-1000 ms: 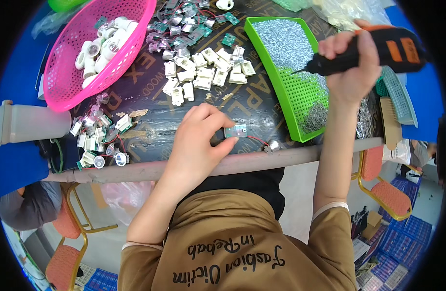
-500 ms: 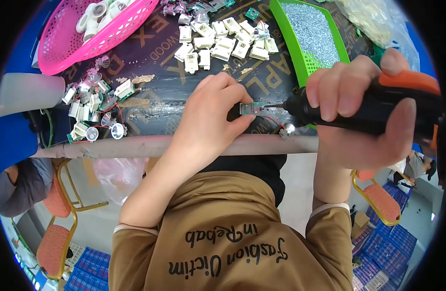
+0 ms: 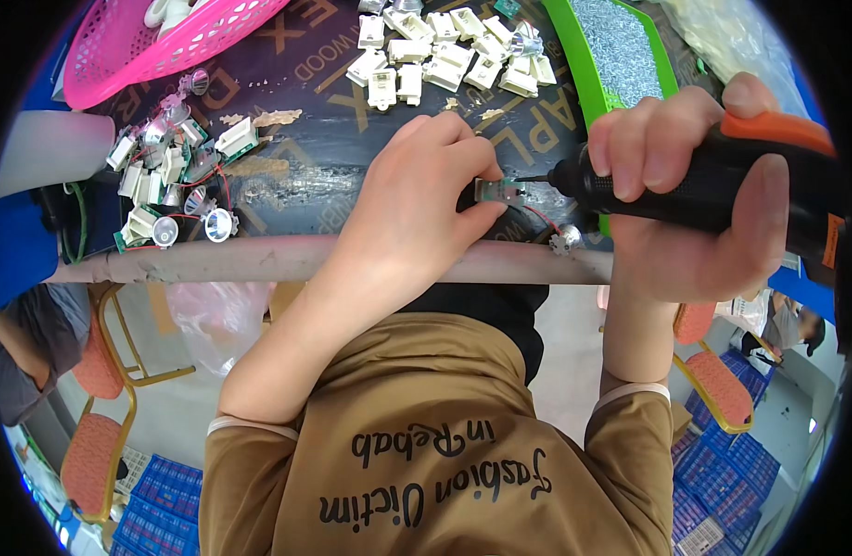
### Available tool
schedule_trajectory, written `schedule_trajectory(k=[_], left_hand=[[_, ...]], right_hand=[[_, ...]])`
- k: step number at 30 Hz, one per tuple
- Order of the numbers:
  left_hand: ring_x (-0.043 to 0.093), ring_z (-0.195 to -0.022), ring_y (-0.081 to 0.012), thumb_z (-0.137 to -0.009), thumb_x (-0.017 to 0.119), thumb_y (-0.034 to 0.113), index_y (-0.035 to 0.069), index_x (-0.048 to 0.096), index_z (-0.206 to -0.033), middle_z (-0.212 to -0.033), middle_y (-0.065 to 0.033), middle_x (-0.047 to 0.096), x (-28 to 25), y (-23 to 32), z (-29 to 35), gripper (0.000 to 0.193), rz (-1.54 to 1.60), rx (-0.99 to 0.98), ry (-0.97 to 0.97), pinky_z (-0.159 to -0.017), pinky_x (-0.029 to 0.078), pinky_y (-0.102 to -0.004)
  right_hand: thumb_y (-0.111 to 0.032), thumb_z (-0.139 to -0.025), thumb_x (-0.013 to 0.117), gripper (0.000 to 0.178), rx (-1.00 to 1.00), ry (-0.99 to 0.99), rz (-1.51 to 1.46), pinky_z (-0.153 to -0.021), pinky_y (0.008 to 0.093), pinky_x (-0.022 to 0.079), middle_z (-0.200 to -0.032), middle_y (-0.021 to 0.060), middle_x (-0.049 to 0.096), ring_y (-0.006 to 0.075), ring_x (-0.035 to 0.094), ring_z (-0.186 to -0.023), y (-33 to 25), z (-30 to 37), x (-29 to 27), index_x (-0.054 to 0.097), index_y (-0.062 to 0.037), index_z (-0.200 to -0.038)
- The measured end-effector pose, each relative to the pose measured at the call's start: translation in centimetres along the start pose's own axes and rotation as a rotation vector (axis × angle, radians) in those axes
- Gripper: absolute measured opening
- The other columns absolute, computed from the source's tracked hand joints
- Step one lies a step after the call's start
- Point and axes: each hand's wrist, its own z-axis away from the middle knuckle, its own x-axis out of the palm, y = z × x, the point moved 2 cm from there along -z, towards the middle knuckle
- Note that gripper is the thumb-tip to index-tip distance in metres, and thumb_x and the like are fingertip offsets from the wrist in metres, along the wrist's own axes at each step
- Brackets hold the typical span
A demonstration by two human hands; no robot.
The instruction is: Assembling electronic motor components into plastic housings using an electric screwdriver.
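Pinched between the thumb and fingers of my left hand [image 3: 412, 199] is a small green circuit board [image 3: 498, 191], close above the table near its front edge. A red wire runs from it to a small clear reflector lamp [image 3: 566, 240] at the table edge. My right hand [image 3: 699, 246] is wrapped round a black and orange electric screwdriver [image 3: 662, 176], held sideways. Its thin bit points left and its tip is at the far right corner of the board; whether it touches a screw cannot be made out.
Cream plastic housings [image 3: 445, 60] lie loose at the back. Wired boards with reflectors [image 3: 171, 181] are heaped at the left, beside a pale cup [image 3: 60, 153] and a pink basket [image 3: 120, 60]. A green tray [image 3: 582, 69] of screws [image 3: 621, 56] stands back right, near a plastic bag [image 3: 732, 46].
The view has shifted, so the table things sit higher in the picture. The screwdriver tip has moved slightly toward the board's far edge. Both hands keep their grips.
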Motion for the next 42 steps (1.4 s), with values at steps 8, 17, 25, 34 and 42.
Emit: schedule_trajectory(k=[8, 17, 25, 34, 42], left_hand=[[0.057, -0.09, -0.0293, -0.07, 0.077, 0.006, 0.001, 0.065, -0.089, -0.091, -0.0091, 0.057, 0.0, 0.1, 0.0, 0.023, 0.001, -0.002, -0.003, -0.076, 0.047, -0.0368], [0.058, -0.082, -0.0296, -0.068, 0.078, 0.007, 0.0, 0.065, -0.086, -0.08, -0.01, 0.058, 0.0, -0.2, -0.2, 0.023, -0.015, 0.049, 0.012, -0.069, 0.047, -0.037], [0.058, -0.075, -0.0288, -0.067, 0.079, 0.007, -0.002, 0.065, -0.082, -0.075, -0.0111, 0.057, -0.1, 0.0, -0.5, 0.023, 0.026, 0.029, -0.007, -0.065, 0.047, -0.0364], [0.057, -0.074, -0.0252, -0.069, 0.078, 0.007, -0.001, 0.063, -0.082, -0.077, -0.0093, 0.055, 0.1, 0.1, -0.7, 0.021, 0.031, 0.009, -0.027, -0.063, 0.046, -0.0344], [0.053, -0.072, -0.0212, -0.069, 0.079, 0.007, 0.003, 0.064, -0.088, -0.082, -0.0066, 0.056, -0.1, 0.0, -0.3, 0.025, -0.02, 0.004, -0.017, -0.065, 0.045, -0.0322]], right_hand=[[-0.041, -0.098, 0.039, 0.041, 0.006, -0.037, 0.001, -0.066, 0.0383, 0.042, -0.073, 0.0044, 0.05, 0.0184, 0.05, -0.063, -0.1, 0.0, 0.7, 0.046, -0.0114, -0.125], [-0.039, -0.098, 0.037, 0.038, -0.075, -0.125, -0.111, -0.065, 0.0372, 0.042, -0.073, 0.0041, 0.049, 0.0176, 0.049, -0.062, 1.8, 0.1, -0.8, 0.048, -0.0124, -0.122], [-0.039, -0.099, 0.038, 0.037, -0.092, -0.099, -0.104, -0.064, 0.0373, 0.042, -0.072, 0.0039, 0.049, 0.0177, 0.049, -0.061, 1.9, 0.3, -0.9, 0.049, -0.0123, -0.122], [-0.062, -0.094, 0.049, 0.067, -0.272, 0.055, -0.176, -0.062, 0.0336, 0.037, -0.075, 0.0026, 0.049, 0.0157, 0.044, -0.06, -0.1, 0.4, -3.7, 0.046, -0.0095, -0.135], [-0.091, -0.074, 0.042, 0.097, -0.228, 0.169, -0.178, -0.071, 0.0423, 0.039, -0.078, 0.0126, 0.056, 0.0248, 0.05, -0.07, -0.1, -1.0, -13.7, 0.059, -0.0043, -0.114]])
